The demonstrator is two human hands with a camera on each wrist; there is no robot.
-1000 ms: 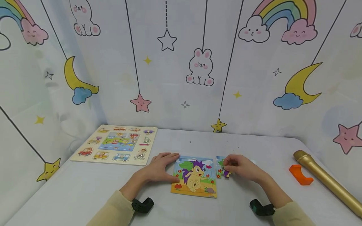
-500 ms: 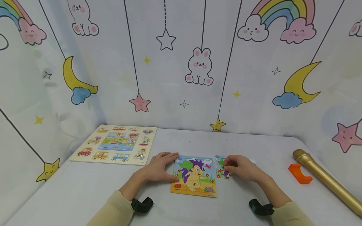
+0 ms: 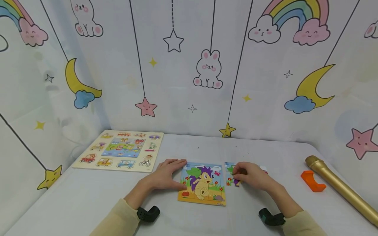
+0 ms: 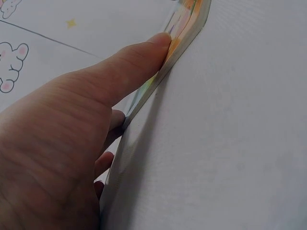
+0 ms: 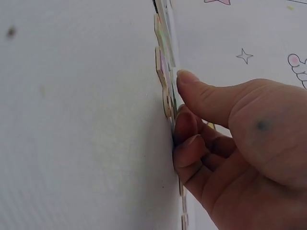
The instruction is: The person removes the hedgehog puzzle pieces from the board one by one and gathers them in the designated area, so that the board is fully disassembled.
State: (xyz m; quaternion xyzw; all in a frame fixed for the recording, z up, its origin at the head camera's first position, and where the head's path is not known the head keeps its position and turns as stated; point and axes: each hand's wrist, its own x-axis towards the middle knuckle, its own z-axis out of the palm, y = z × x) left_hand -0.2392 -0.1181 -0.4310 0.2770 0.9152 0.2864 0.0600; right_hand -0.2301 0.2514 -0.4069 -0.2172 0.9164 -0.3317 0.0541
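A square picture board (image 3: 206, 200) with a purple-spined hedgehog lies in front of me. At its left edge is my left hand (image 3: 163, 177), thumb near the lower left and fingers extended towards the top left corner. The left wrist view shows that thumb (image 4: 139, 55) resting on the board's rim. Just right of the board, several puzzle pieces (image 3: 229, 173) with flowers and purple parts lie together. My right hand (image 3: 251, 175) bends over them, thumb and fingertips pinching at a piece. In the right wrist view its curled fingers (image 5: 189, 153) touch the pieces; the knuckles partly hide the grip.
A larger cream puzzle board (image 3: 150, 160) with vehicle pictures lies at the back left. On the right are an orange curved block (image 3: 313, 182) and a gold microphone (image 3: 339, 186). A patterned curtain (image 3: 183, 82) rises behind the table. Partly hidden behind my right hand is another piece (image 3: 263, 168).
The pieces under my right fingers have shifted slightly, and a bit more of the piece behind that hand shows. My left hand and the hedgehog board stay in place.
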